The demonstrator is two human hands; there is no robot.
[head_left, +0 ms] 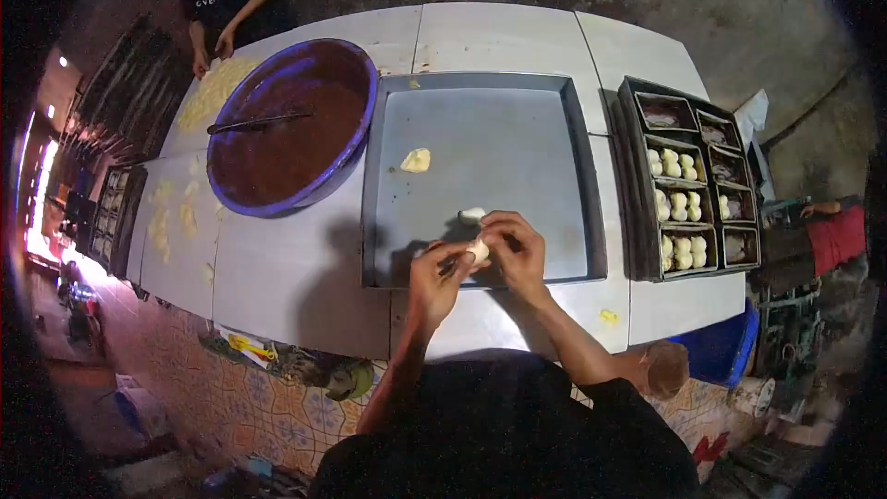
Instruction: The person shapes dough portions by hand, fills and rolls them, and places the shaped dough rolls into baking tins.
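Above the near edge of a large grey metal tray [480, 176], my left hand [436, 285] and my right hand [516, 254] meet around a small pale dough piece [478, 250]. The fingers of both hands pinch it from either side. Just past my right fingertips, a second pale dough ball [472, 215] sits on the tray. Farther up the tray lies a flattened yellowish dough piece [416, 161]. Left of the tray stands a blue-purple basin [277, 212] of brown filling, a dark flat-handled tool [259, 123] resting in it.
Dark baking tins [632, 185] at the right hold dough balls in several compartments. Flat dough pieces [217, 92] cover the table's left side, where another person's hands [212, 54] work. A yellow scrap [608, 316] lies near the front edge. A blue container [730, 346] stands below right.
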